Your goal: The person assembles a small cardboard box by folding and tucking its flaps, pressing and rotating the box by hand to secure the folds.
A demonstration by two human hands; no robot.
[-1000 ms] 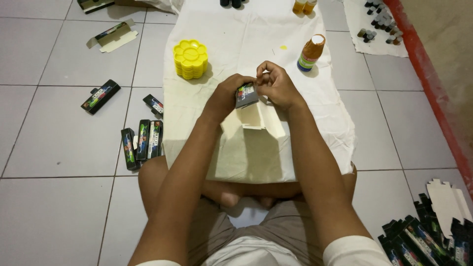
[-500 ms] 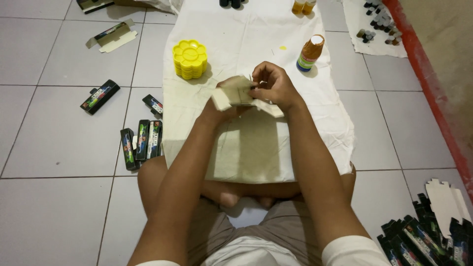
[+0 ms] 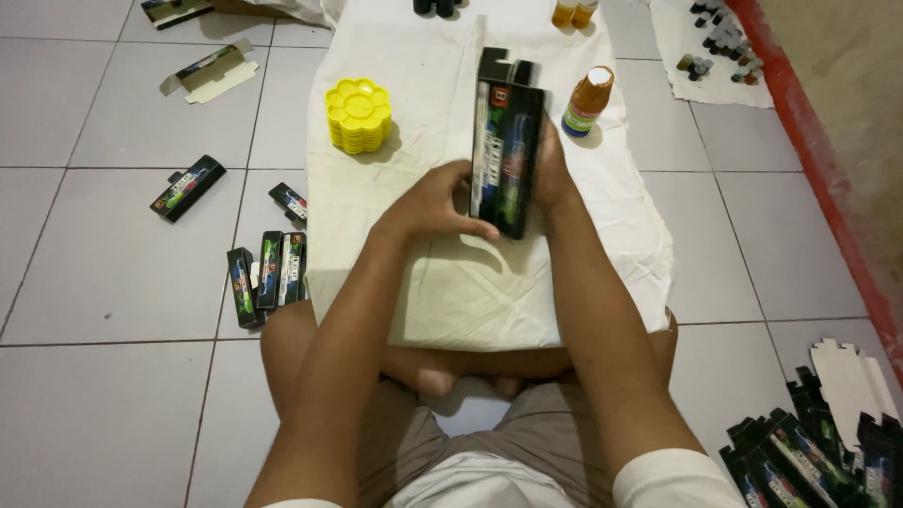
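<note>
A person sits cross-legged on a tiled floor, seen from above, with a white cloth (image 3: 564, 282) spread out in front of them. Both hands hold a long, narrow black carton (image 3: 506, 150) upright above the middle of the cloth, its top flap open. The left hand (image 3: 435, 202) grasps the carton's lower left side, fingers curled around the bottom edge. The right hand (image 3: 553, 179) presses against the carton's right side, mostly hidden behind it. On the cloth near its far left edge sits a stack of yellow flower-shaped palettes (image 3: 357, 115). Near the far right edge stands a small amber bottle (image 3: 588, 101). On the floor just beside the cloth's left edge lie several finished black cartons (image 3: 268, 273). A pile of flat cartons (image 3: 809, 456) lies well apart, at the person's right.
</note>
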